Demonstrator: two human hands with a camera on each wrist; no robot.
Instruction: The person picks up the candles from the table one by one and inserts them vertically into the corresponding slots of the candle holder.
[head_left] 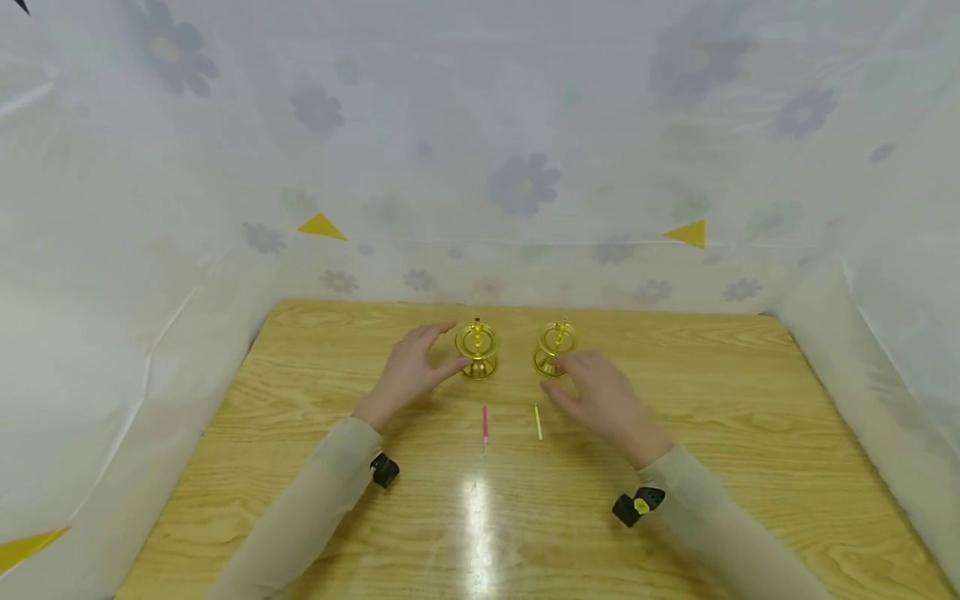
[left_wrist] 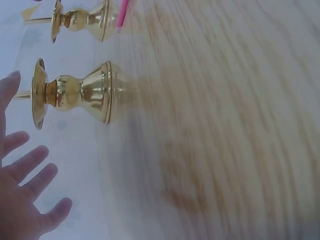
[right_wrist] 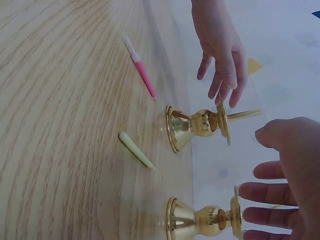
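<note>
Presently: two gilt candle holders upright mid-table, side by side.
Left hand (head_left: 411, 369), fingers spread, just beside left holder (head_left: 477, 350); right hand (head_left: 603, 398), relaxed, against right holder (head_left: 555, 348); nothing gripped.

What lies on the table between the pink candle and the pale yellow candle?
Nothing: between the thin pink candle and the thin pale yellow candle only bare wooden table shows, in the head view.
</note>
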